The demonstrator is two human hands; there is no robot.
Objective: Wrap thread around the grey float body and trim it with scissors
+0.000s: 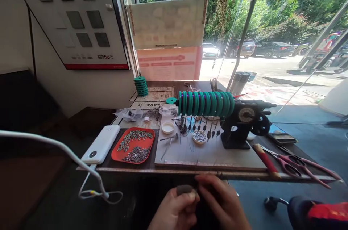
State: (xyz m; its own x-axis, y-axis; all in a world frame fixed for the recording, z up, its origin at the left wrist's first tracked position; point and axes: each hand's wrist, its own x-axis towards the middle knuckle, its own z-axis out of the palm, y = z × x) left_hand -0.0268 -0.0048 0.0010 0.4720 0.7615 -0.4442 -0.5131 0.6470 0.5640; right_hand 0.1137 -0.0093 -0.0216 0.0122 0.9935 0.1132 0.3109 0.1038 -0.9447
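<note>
Hands, left hand (pixel 174 210) and right hand (pixel 221 201), pinch a small dark piece (pixel 185 189) together.

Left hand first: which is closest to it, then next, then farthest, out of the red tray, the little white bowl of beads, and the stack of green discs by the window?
From the left hand:
1. Red tray, on the table just up and left of it.
2. White bowl, farther back, a bit to the right.
3. Stack of green discs, far back by the window.
</note>
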